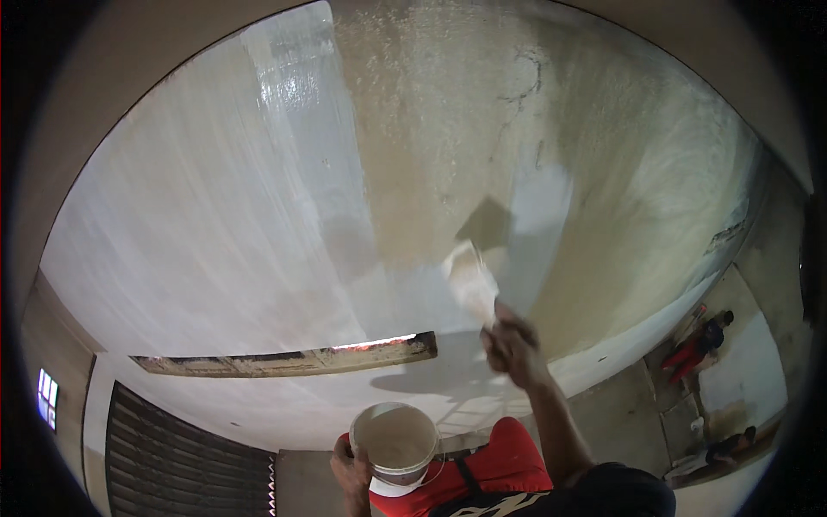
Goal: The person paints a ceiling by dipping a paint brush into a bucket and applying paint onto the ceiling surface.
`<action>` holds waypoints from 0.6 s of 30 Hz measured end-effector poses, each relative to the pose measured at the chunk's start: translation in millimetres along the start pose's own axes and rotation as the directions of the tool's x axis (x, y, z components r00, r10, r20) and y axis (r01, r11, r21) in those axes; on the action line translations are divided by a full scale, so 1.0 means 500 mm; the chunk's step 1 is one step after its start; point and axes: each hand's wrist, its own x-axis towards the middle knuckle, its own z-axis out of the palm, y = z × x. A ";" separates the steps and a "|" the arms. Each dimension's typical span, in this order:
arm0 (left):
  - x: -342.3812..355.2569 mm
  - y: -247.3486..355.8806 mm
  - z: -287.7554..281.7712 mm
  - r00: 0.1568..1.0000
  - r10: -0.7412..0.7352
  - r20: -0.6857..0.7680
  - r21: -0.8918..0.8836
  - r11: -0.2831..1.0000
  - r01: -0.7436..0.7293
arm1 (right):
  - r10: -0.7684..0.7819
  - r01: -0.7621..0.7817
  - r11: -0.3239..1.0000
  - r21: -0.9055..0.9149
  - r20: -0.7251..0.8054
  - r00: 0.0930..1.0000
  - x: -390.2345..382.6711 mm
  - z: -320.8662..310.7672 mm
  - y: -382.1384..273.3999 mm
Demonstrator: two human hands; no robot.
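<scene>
White-smeared, the brush (472, 280) is clasped by the right hand's (514, 346) fingers, its long axis slanted up and leftward from them before the wall (413, 164); below left, the bucket (407, 473) is gripped at its left side by the left hand (351, 468).

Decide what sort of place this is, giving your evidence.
Probably a building interior under renovation: the wall is patchy white and beige, the right hand holds a broad, brush-like tool, and the left hand grips a pale bucket.
</scene>
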 end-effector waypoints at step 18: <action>0.001 -0.016 0.000 0.998 0.057 -0.008 -0.039 0.998 -0.057 | -0.440 0.123 0.201 -0.972 0.022 0.898 0.060 -0.072 0.110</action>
